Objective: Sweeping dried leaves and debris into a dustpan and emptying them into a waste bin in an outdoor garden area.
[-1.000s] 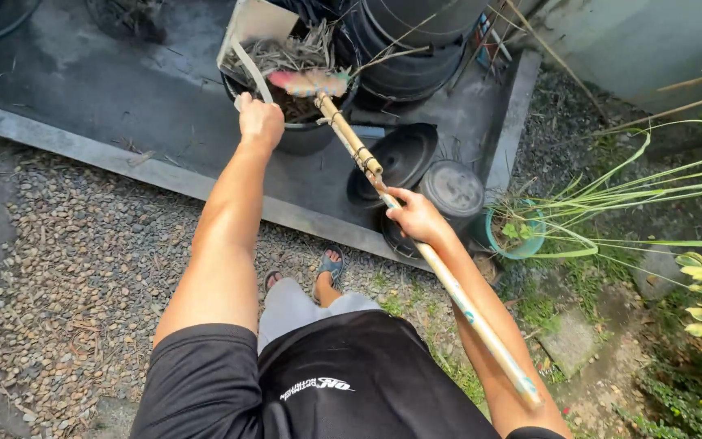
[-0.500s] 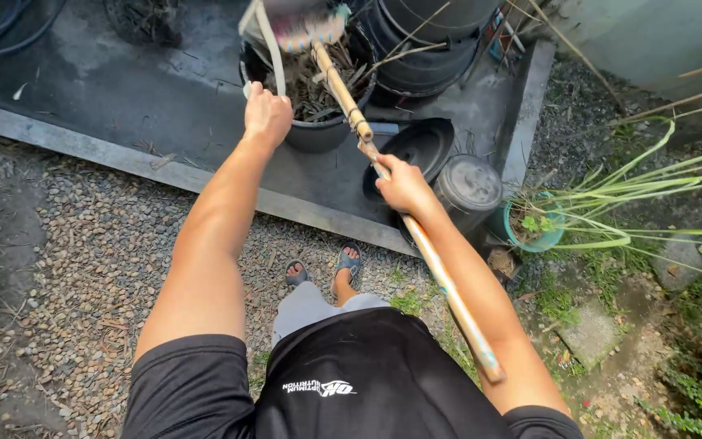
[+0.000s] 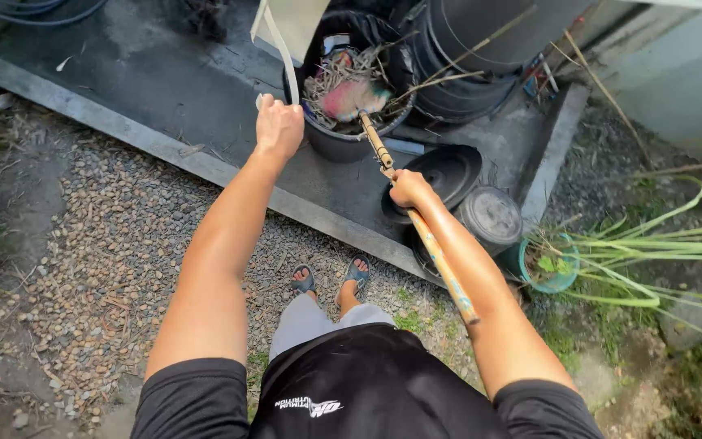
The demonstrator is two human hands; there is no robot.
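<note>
The broom (image 3: 416, 219) is poking its bristles into the black bin (image 3: 343, 142) of dry leaves, the right hand (image 3: 408, 189) clasping its bamboo handle, while the left hand (image 3: 279, 128) is gripping the dustpan (image 3: 290, 28) handle.

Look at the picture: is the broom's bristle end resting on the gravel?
No, the broom has its bristle end inside the black pot, on dry leaves, while the right hand grips its handle.

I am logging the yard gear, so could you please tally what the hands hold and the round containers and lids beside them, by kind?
Bamboo-handled broom with pink-green bristles: 1
Cream plastic dustpan with a long handle: 1
Black plastic pot filled with dry leaves: 1
Round black lids: 2
Teal round plant pot: 1
Total: 6
</note>
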